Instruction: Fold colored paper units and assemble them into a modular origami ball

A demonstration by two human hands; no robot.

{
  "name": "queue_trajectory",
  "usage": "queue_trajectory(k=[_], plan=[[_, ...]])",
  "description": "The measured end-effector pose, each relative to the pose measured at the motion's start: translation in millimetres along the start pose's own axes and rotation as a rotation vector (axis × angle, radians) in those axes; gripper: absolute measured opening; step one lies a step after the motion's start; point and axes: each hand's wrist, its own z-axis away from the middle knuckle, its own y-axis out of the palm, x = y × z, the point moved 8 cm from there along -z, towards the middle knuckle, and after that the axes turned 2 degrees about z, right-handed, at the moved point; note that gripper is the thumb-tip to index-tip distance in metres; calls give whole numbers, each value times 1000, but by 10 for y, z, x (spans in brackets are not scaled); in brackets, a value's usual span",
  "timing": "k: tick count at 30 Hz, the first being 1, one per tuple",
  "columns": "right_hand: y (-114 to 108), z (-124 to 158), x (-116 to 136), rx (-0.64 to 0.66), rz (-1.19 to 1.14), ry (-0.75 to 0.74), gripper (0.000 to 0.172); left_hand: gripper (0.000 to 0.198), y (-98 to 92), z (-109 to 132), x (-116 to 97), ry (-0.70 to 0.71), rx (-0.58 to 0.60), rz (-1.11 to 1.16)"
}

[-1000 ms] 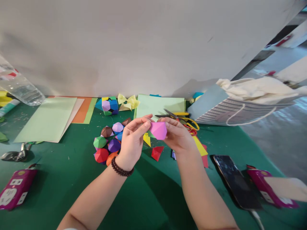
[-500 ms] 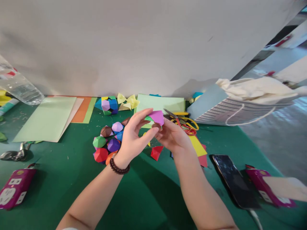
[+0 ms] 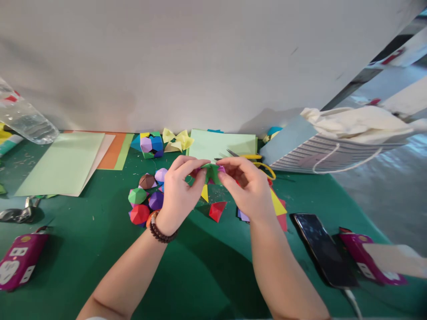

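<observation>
1. While the left hand and the right hand meet above the green mat, each pinches one end of a small folded paper piece, green with a little pink showing. Thumbs and fingertips are closed on it, and the other fingers are curled in.
2. That piece is held clear of the mat between the two hands, and the fingers hide most of it.
3. A dark bead bracelet sits on the left wrist.
4. Just below the hands, on the mat, lie a red folded piece and a yellow triangle.
5. Left of the left hand, and partly behind it, is a cluster of coloured paper gems.
6. The right hand covers most of the scissors; only the blade tips and parts of the yellow handle show.
7. Farther back are a pale green sheet, a multicoloured cube and a striped paper bag.
8. A black phone lies to the right, well apart from the hands.
</observation>
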Motion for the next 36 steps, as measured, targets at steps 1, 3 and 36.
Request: queue_trajectory(k=[1, 3, 36], plan=[[3, -2, 5, 8, 2, -6, 12, 25, 5, 4, -12, 5, 5, -9], [-7, -8, 16, 4, 15, -23, 12, 25, 18, 12, -33, 19, 17, -30], [-203, -49, -4, -77, -52, -2, 14, 38, 180, 74, -60, -29, 150, 347]])
